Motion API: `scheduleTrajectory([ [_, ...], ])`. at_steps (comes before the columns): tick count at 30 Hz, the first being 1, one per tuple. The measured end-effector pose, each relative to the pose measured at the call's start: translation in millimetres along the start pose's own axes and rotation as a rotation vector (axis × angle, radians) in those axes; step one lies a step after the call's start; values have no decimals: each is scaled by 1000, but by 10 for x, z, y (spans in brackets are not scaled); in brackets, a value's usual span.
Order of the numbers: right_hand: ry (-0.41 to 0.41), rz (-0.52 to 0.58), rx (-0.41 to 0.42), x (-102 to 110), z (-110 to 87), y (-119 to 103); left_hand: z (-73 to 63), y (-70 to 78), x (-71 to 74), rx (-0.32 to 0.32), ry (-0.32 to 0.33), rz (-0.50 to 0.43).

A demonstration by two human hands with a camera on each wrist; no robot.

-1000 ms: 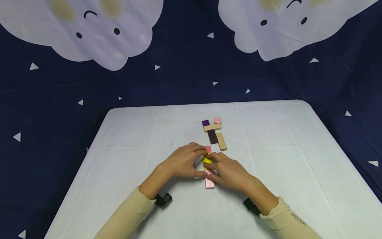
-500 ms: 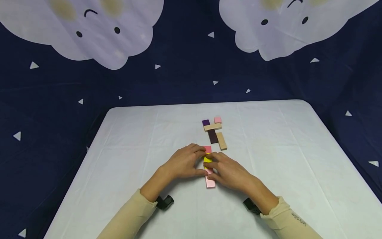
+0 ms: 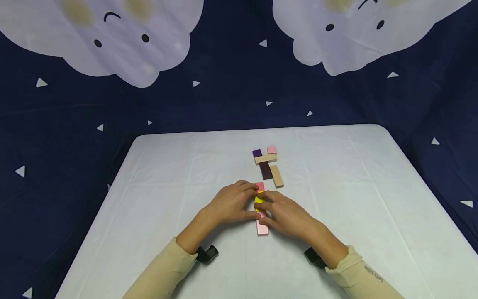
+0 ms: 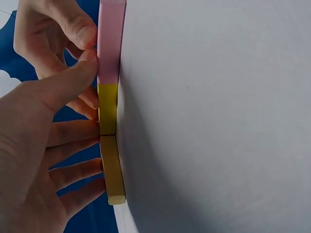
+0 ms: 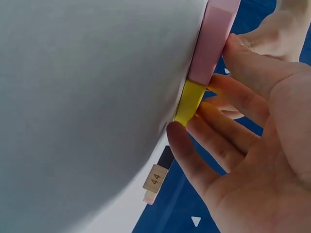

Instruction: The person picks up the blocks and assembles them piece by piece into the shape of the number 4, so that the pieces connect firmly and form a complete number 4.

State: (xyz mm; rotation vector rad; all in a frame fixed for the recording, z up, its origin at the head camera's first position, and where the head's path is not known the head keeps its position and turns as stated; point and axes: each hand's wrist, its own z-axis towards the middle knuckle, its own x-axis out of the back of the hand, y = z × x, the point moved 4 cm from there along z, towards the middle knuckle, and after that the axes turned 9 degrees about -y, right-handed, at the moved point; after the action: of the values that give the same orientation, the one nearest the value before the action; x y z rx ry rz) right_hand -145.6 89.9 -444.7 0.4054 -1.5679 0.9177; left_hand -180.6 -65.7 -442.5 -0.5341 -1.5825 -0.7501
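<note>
A row of small domino-like blocks runs away from me on the table: a pink block [image 3: 262,229] nearest, a yellow block [image 3: 258,201] in the middle and a coral-topped block [image 3: 261,186] at the far end. My left hand [image 3: 232,202] lies along the row's left side, its thumb by the pink block and its fingertips at the yellow and coral ones. From the right, my right hand [image 3: 286,213] touches the tops of the pink and yellow blocks with spread fingers. In the left wrist view the far block's side [image 4: 112,170] looks tan, meeting the yellow at a slight angle.
Beyond the row is a figure of loose blocks: a purple one [image 3: 257,153], a pink one [image 3: 272,150], a crosswise wooden one [image 3: 266,159], a dark brown one [image 3: 265,170] and another wooden one [image 3: 276,176]. A white cloth [image 3: 354,187] covers the table.
The left hand has shifted very slightly, its thumb a little further over the pink block. The right hand and the blocks look unchanged.
</note>
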Motion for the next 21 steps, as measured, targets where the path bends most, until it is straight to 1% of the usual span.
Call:
scheduleTrajectory([
  [5,-19,-24,3,4,0,-3,-23,0,1,6,-4,8],
  [8,-45,4,-10,43,-4,12,-32,6,2,14,-15,3],
  [11,-56,58,-42,98,5,56,-34,13,7,28,-28,-5],
  [14,-35,97,-85,141,33,121,-34,12,1,44,-40,-15],
  [17,-9,114,-115,164,61,180,-33,10,-7,54,-49,-26],
  [21,6,116,-120,190,78,227,-32,9,-15,57,-52,-30],
])
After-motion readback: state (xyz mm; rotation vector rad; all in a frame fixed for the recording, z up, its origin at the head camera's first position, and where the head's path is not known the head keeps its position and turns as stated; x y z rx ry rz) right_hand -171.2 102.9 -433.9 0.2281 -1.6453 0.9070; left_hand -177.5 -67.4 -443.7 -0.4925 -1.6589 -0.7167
